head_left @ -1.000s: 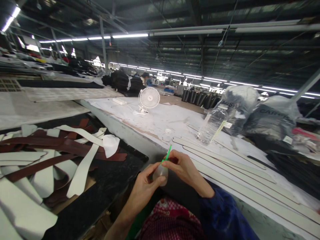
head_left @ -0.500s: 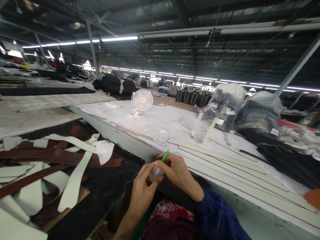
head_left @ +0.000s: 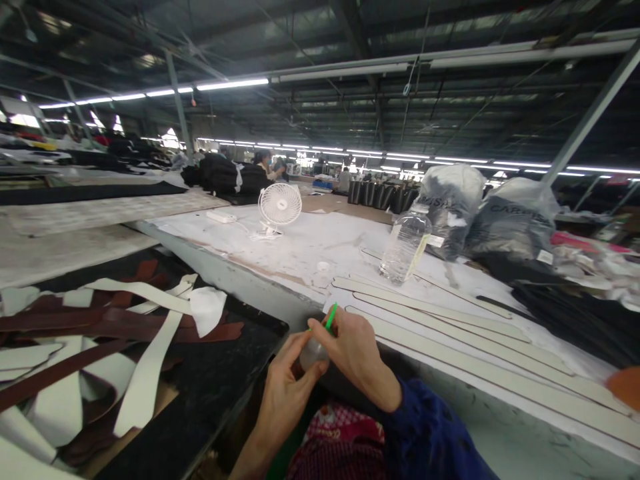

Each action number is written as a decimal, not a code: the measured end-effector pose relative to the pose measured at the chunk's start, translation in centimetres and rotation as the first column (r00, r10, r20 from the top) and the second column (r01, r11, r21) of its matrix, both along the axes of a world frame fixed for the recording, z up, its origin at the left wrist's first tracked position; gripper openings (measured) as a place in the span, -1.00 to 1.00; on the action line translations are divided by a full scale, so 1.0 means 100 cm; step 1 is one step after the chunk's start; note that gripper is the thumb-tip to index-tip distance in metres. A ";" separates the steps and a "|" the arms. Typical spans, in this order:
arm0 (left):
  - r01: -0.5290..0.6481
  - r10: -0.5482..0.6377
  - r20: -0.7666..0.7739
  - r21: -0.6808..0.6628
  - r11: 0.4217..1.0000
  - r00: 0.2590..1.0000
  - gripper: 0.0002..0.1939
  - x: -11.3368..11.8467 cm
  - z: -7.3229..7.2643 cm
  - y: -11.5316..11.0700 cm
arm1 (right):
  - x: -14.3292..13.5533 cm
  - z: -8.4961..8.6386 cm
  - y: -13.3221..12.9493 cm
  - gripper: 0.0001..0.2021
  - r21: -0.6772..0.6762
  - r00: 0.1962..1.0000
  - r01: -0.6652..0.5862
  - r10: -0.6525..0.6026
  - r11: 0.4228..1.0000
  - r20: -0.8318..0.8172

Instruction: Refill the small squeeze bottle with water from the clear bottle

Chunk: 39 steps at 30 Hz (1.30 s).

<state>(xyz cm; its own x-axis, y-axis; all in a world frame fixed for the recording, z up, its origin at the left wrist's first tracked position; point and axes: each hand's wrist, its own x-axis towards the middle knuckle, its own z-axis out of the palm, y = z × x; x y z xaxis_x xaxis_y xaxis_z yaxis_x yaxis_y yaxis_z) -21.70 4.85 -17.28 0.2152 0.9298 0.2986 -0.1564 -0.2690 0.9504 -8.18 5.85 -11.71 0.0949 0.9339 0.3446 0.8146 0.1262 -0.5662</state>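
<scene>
My left hand (head_left: 287,380) is closed round a small translucent bottle (head_left: 313,355), low in the middle of the view, near the table's front edge. Over the bottle's top, my right hand (head_left: 355,347) pinches a narrow green tip (head_left: 331,316) between thumb and fingers. The tip points upward, and the fingers hide where it meets the bottle. Just beyond and to the right, long pale strips (head_left: 450,333) with dark edges lie on the white table (head_left: 240,243).
A white fan (head_left: 280,204) and a large clear bottle (head_left: 404,248) stand on the table. Bagged goods (head_left: 520,217) are at the right. Brown and pale leather pieces (head_left: 150,387) cover part of the black surface (head_left: 215,373) at left. People work far back.
The right hand's fingers have shifted slightly around the green tip, which stands a little more upright. The whole view has moved slightly.
</scene>
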 end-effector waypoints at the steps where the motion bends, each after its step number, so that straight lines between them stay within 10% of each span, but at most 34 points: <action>1: 0.035 -0.035 -0.017 -0.005 0.999 0.999 -0.61 -0.003 0.001 0.002 | 0.001 -0.002 0.001 -0.69 -0.015 1.000 -0.027 0.027 1.000 -0.017; 3: 0.184 -0.185 -0.011 -0.055 0.981 0.983 -0.60 -0.014 0.004 0.007 | 0.010 -0.002 0.004 -0.64 -0.043 0.953 -0.269 0.259 0.962 -0.159; 7: 0.473 -0.465 0.086 -0.181 0.862 0.881 -0.54 -0.036 0.010 0.017 | 0.031 0.008 0.010 -0.62 0.016 0.629 -0.738 0.697 0.674 -0.344; 12: 0.529 -0.496 0.188 -0.235 0.816 0.848 -0.53 -0.041 0.006 0.018 | 0.036 0.019 0.013 -0.72 -0.032 0.497 -0.859 0.815 0.512 -0.300; 18: 0.573 -0.542 0.188 -0.260 0.777 0.819 -0.40 -0.042 -0.002 0.020 | 0.031 0.018 0.009 -0.72 -0.041 0.523 -0.843 0.800 0.536 -0.296; 27: 0.337 -0.313 0.141 -0.202 0.920 0.939 -0.47 -0.026 -0.003 0.013 | 0.026 0.002 0.007 -0.71 0.037 0.755 -0.631 0.624 0.775 -0.202; 39: 0.270 -0.248 0.136 -0.175 0.947 0.959 -0.50 -0.014 -0.017 0.013 | 0.024 0.003 -0.007 -0.79 0.022 0.867 -0.494 0.495 0.869 -0.064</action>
<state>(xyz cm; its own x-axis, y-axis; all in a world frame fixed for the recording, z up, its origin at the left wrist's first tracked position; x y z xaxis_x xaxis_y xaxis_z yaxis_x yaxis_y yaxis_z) -23.12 6.17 -18.94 0.4319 0.8881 0.1574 -0.3034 -0.0213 0.9526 -5.80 5.17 -11.41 -0.3567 0.8628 0.3582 0.6062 0.5055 -0.6140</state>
